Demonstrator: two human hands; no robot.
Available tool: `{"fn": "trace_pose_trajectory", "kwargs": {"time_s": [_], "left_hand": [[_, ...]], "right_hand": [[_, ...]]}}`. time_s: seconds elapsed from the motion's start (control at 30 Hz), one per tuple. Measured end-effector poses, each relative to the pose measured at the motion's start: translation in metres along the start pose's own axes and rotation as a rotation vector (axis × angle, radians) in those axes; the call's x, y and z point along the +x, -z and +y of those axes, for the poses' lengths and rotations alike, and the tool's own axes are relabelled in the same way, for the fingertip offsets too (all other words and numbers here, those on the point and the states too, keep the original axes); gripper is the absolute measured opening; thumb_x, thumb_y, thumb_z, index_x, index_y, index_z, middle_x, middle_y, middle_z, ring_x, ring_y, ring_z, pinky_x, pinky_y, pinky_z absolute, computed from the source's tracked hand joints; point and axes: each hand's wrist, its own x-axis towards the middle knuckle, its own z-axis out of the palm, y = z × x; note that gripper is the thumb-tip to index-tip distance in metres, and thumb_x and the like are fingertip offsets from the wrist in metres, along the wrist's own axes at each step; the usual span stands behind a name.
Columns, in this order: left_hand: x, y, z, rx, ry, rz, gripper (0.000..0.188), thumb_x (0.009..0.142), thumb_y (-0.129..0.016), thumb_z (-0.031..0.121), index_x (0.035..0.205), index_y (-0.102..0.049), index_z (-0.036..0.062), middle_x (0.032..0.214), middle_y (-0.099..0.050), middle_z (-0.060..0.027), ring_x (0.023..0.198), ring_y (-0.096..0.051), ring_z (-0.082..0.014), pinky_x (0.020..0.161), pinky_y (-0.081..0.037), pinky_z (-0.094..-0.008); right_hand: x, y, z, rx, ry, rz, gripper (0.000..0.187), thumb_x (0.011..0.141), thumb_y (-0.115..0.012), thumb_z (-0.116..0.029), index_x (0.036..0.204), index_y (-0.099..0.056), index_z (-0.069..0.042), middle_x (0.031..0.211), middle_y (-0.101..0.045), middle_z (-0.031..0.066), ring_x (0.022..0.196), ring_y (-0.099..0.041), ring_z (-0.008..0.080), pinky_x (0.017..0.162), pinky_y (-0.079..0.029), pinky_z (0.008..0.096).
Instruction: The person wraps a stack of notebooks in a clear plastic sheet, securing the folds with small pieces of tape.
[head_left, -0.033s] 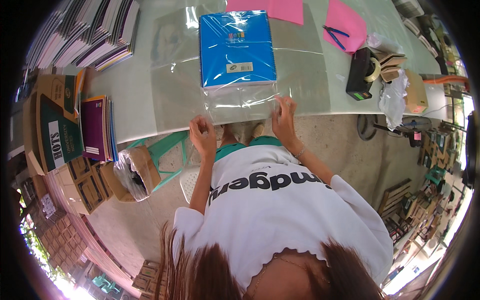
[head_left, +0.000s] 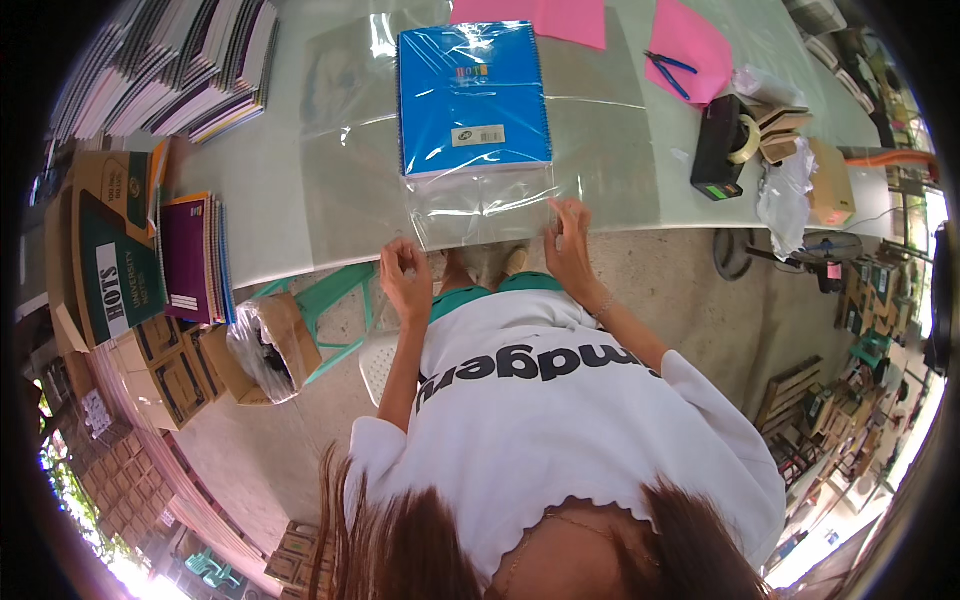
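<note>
A blue spiral notebook (head_left: 475,100), perhaps a stack of them, lies on the table under shiny clear plastic (head_left: 480,200). The plastic reaches past the notebook's near side to the table's front edge. My left hand (head_left: 406,278) pinches with bent fingers at the plastic's near left corner. Opposite it, my right hand (head_left: 570,240) has thumb and fingers closed on the near right corner. Both hands are apart from the notebook itself. Whether the plastic is a bag or a loose sheet, I cannot tell.
Spiral notebooks (head_left: 180,65) are piled at the far left, with cartons (head_left: 110,240) and purple notebooks (head_left: 187,258) nearer. To the right lie blue-handled cutters (head_left: 670,75) on pink sheets (head_left: 690,45), and a black tape dispenser (head_left: 718,150). A green stool (head_left: 340,300) stands below.
My right hand has dropped very slightly toward me, and my left hand has shifted a touch. The notebook and plastic look nearly the same.
</note>
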Motion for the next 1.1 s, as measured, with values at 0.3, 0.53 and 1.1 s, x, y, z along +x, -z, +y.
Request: {"fn": "trace_pose_trajectory", "kwargs": {"time_s": [0.3, 0.53, 1.1], "left_hand": [[0.033, 0.017, 0.026, 0.604, -0.521, -0.071, 0.037, 0.075, -0.070, 0.012, 0.111, -0.064, 0.0142, 0.118, -0.046, -0.0103, 0.117, -0.040, -0.0302, 0.098, -0.031, -0.0479], [0.035, 0.054, 0.015, 0.341, -0.694, -0.363, 0.040, 0.074, -0.062, 0.010, 0.113, -0.067, 0.0151, 0.128, -0.045, -0.0098, 0.122, -0.040, -0.0315, 0.103, -0.030, -0.0477], [0.208, 0.008, 0.043, 0.583, -0.948, -0.970, 0.094, 0.062, -0.069, 0.053, 0.144, -0.030, 0.0237, 0.150, -0.025, -0.0012, 0.139, -0.023, -0.0247, 0.113, -0.022, -0.0453]], "right_hand": [[0.023, 0.041, 0.015, -0.142, 0.074, 0.016, 0.061, 0.074, -0.042, 0.017, 0.131, -0.041, -0.004, 0.124, -0.040, 0.0217, 0.114, -0.040, 0.0385, 0.094, -0.038, 0.0413], [0.084, 0.058, 0.008, -0.244, 0.170, -0.097, 0.072, 0.075, -0.051, 0.011, 0.138, -0.037, -0.019, 0.133, -0.039, 0.0162, 0.120, -0.040, 0.0356, 0.103, -0.033, 0.0446], [0.163, 0.040, 0.001, -0.612, 0.502, -0.642, 0.102, 0.056, -0.076, -0.043, 0.144, -0.027, -0.032, 0.154, -0.016, -0.0049, 0.142, -0.010, 0.0254, 0.117, -0.015, 0.0448]]}}
